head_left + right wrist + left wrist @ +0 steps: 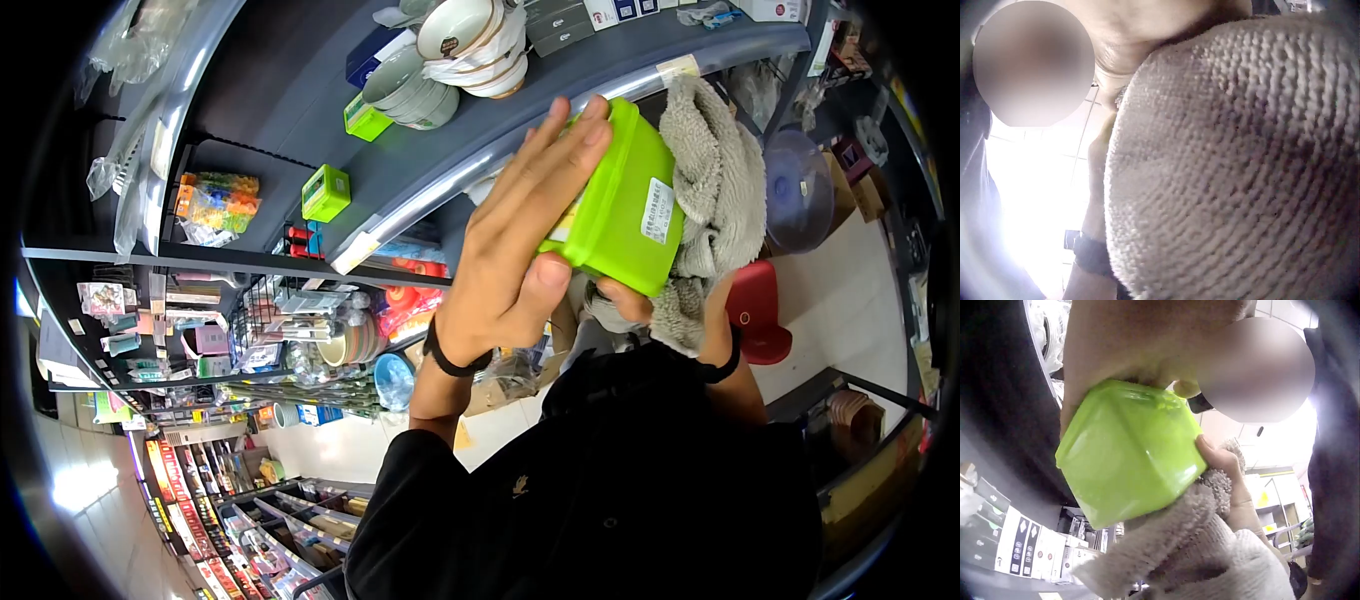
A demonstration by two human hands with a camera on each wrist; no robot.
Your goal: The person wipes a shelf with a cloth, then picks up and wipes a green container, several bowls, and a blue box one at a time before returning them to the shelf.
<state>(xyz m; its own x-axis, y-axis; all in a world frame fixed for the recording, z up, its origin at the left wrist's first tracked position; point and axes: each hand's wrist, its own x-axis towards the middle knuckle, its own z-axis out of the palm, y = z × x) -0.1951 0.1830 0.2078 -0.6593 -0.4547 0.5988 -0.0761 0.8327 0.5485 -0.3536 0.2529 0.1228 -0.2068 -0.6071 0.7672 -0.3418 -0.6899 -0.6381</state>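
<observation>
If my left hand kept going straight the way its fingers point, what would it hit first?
Probably the shelf's metal front edge: the left hand, gripping the green container, points its fingers at it. Depth is unclear, so it might pass in front.

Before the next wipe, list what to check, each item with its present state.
1. Left hand grips the green container, fingers on one side, thumb on the other: ok.
2. Right hand holds the grey cloth against the container: ok.
3. White label lies flat on the container: ok.
4. Container is clear of the shelf edge: cannot tell.
5. Stacked bowls stand apart from both hands: ok.
6. Container's inside is clean: cannot tell.
</observation>
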